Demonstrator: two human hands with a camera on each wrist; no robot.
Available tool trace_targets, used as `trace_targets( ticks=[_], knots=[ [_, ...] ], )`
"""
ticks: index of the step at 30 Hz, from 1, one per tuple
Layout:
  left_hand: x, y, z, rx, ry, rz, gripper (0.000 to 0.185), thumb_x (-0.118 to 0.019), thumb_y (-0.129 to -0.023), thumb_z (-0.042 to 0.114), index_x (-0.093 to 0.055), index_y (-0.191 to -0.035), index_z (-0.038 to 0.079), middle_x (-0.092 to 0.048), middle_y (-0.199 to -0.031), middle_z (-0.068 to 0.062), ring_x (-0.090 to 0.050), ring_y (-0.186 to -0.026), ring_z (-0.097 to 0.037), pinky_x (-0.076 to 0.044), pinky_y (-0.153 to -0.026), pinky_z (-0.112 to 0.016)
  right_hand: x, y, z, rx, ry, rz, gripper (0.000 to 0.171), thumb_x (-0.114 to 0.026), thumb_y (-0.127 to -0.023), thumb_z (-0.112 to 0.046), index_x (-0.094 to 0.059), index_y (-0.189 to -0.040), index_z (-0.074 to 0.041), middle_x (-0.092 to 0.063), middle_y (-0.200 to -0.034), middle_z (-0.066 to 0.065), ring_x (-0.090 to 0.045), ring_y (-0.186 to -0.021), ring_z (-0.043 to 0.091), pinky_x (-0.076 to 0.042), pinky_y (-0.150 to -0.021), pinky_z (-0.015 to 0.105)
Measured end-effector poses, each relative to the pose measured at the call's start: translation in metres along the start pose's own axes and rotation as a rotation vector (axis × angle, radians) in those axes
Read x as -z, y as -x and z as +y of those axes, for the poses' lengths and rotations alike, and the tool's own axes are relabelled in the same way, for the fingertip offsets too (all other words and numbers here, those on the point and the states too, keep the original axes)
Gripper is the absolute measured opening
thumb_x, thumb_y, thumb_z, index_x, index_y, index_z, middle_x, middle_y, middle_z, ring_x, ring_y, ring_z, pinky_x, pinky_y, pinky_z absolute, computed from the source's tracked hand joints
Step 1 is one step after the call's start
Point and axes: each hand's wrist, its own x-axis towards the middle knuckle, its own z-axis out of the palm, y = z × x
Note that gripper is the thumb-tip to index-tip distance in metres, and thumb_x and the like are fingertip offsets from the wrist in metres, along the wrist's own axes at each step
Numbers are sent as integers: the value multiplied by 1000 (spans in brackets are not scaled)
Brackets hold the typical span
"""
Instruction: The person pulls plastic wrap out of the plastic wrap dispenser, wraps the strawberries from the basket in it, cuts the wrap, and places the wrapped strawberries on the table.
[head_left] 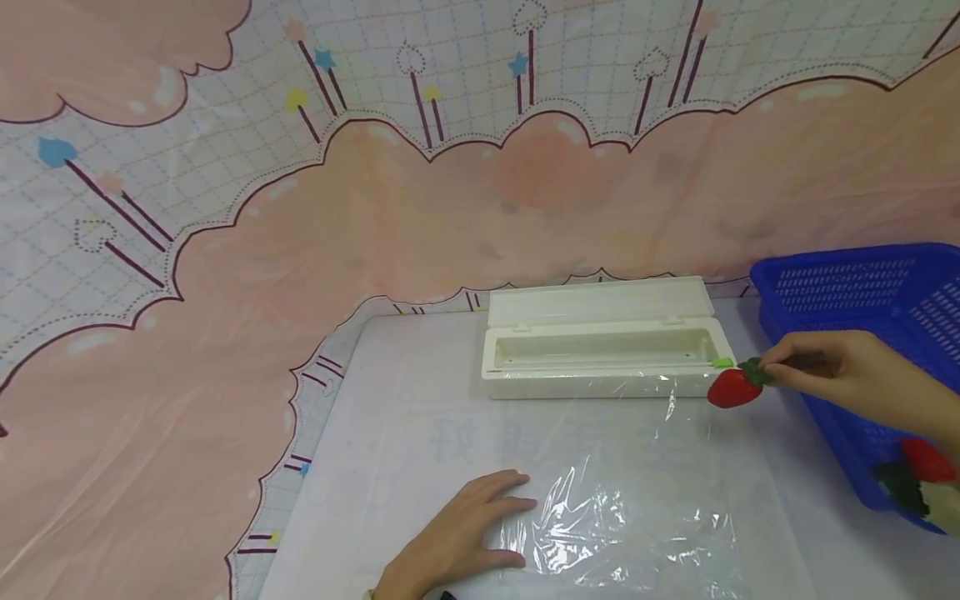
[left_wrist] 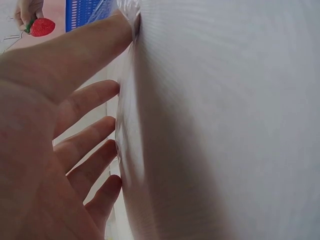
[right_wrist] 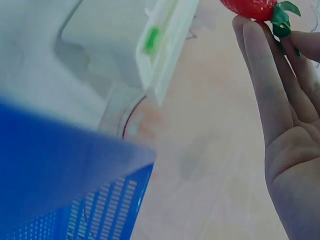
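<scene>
My right hand [head_left: 847, 367] pinches a red strawberry [head_left: 731, 389] by its green leaves, between thumb and fingertips. The berry hangs in front of the right end of a white wrap dispenser box [head_left: 585, 385], whose lid [head_left: 600, 302] stands raised behind it. A small green slider [head_left: 722, 362] sits at the box's right end. Clear plastic film [head_left: 577, 517] stretches from the box toward me over the table. My left hand [head_left: 465, 529] rests its spread fingertips on the film's left part; in the left wrist view the thumb [left_wrist: 107, 35] presses at the crinkled film.
A blue plastic basket [head_left: 828, 429] stands at the right, under my right forearm. In it, near the front, lie another red strawberry [head_left: 928, 460], dark green leaves [head_left: 900, 487] and a pale piece [head_left: 941, 506]. A pink patterned cloth [head_left: 465, 217] hangs behind the white table [head_left: 375, 392].
</scene>
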Motion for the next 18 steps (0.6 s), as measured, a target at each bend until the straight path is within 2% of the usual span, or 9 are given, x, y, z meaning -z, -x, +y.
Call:
trace_targets(
  ticks=[7,18],
  knots=[
    [-1,0,-1,-11,-7,21,63,-72,-81,57,-60,-135,27,-45,-152,2,-40,-142,-22,-38,-112,-45,-15,3,-10,35,-148,0,14,-68,-89,4,-72,-98,-7,-72,-90,-13,-69,-80,0,-55,-67,14],
    [-4,0,-3,-38,-8,44,64,-74,-80,56,-60,-134,26,-45,-152,2,-40,-142,-22,-39,-112,-44,-53,7,-36,52,-301,1,8,-67,-92,-2,-71,-99,-5,-75,-90,-2,-72,-80,7,-57,-71,17]
  ],
)
